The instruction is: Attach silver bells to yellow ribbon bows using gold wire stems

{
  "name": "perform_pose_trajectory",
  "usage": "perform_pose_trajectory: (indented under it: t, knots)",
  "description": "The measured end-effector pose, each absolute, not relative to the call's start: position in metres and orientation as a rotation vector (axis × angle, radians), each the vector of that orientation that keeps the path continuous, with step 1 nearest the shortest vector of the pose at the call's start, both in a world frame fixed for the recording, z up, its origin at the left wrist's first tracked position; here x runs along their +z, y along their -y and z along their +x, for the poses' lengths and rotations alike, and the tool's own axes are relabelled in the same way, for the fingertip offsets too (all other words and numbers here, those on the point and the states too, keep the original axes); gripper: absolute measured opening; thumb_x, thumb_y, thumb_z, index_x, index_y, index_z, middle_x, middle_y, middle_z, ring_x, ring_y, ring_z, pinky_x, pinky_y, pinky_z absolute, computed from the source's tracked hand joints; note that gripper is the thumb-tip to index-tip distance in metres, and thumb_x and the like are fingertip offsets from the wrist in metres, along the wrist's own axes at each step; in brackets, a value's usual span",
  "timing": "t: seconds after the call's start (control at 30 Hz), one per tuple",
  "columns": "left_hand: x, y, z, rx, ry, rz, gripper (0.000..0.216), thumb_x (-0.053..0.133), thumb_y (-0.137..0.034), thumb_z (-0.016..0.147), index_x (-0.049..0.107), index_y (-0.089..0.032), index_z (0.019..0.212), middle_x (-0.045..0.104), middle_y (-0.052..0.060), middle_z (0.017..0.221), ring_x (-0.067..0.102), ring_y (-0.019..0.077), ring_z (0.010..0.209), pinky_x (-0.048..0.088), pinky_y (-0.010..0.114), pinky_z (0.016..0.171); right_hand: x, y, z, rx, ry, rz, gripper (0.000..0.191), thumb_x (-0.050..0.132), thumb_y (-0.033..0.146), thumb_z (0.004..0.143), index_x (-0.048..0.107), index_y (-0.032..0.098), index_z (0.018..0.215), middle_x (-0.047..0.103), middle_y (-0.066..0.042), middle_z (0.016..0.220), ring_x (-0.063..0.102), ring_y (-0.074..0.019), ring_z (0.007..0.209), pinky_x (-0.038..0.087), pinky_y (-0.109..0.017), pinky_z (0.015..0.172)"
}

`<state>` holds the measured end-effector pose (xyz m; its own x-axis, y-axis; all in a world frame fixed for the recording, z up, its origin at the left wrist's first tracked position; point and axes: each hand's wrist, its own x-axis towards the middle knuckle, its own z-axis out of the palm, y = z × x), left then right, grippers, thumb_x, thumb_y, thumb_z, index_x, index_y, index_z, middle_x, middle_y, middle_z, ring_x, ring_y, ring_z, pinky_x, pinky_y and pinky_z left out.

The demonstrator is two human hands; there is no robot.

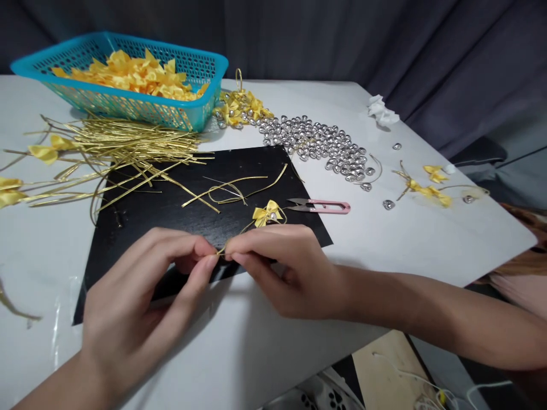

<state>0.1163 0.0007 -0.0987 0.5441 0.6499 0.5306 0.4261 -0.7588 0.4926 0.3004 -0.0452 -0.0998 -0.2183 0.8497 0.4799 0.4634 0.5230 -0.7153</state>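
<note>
My left hand [141, 290] and my right hand [282, 267] meet over the near edge of a black mat [171, 210], fingertips touching. Both pinch the end of a thin gold wire [239, 232] that runs up to a small yellow ribbon bow [267, 213] with a silver bead at its middle. The bow lies on the mat just beyond my right fingers. Loose gold wires [233, 188] curl on the mat behind it.
A teal basket [128, 105] of yellow bows stands back left, beside a heap of gold wires [123, 148]. Silver beads [325, 145] spread at centre back. Pink-handled snips [320, 206] lie right of the mat. Finished bows [427, 185] lie at right, white ribbon [382, 111] behind.
</note>
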Motion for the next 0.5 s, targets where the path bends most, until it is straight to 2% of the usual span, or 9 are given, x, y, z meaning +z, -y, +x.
perform_pose_trajectory:
  t: [0.2, 0.3, 0.37, 0.5]
  knots:
    - [-0.092, -0.002, 0.117, 0.987, -0.83, 2.555, 0.01, 0.053, -0.015, 0.084, 0.053, -0.025, 0.086, 0.056, -0.003, 0.074, 0.054, 0.011, 0.061, 0.045, 0.024, 0.06, -0.098, 0.043, 0.304, 0.512, 1.982, -1.166, 0.022, 0.044, 0.02, 0.091, 0.063, 0.016, 0.082, 0.065, 0.001, 0.067, 0.053, -0.0072, 0.057, 0.038, -0.019, 0.057]
    - [-0.089, -0.007, 0.116, 0.971, -0.792, 2.639, 0.012, 0.052, -0.014, 0.084, 0.051, -0.025, 0.088, 0.056, -0.001, 0.075, 0.055, 0.0135, 0.066, 0.045, 0.027, 0.064, -0.093, 0.041, 0.307, 0.487, 2.095, -1.242, 0.024, 0.043, 0.026, 0.093, 0.064, 0.017, 0.087, 0.065, 0.001, 0.064, 0.049, -0.008, 0.052, 0.038, -0.022, 0.06]
    - [-0.088, -0.009, 0.116, 0.961, -0.722, 2.7, 0.014, 0.052, -0.012, 0.083, 0.051, -0.024, 0.09, 0.056, 0.0, 0.076, 0.055, 0.0139, 0.067, 0.045, 0.027, 0.066, -0.091, 0.039, 0.307, 0.508, 2.146, -1.225, 0.022, 0.042, 0.021, 0.094, 0.063, 0.016, 0.091, 0.067, -0.001, 0.072, 0.053, -0.0094, 0.059, 0.041, -0.023, 0.067]
    - [-0.089, -0.01, 0.116, 0.92, -0.676, 2.749, 0.012, 0.051, -0.013, 0.084, 0.054, -0.023, 0.09, 0.057, 0.0, 0.076, 0.055, 0.0139, 0.067, 0.045, 0.026, 0.066, -0.096, 0.035, 0.308, 0.584, 2.073, -1.063, 0.016, 0.046, 0.017, 0.092, 0.061, 0.016, 0.087, 0.068, -0.004, 0.087, 0.058, -0.0129, 0.086, 0.043, -0.025, 0.079]
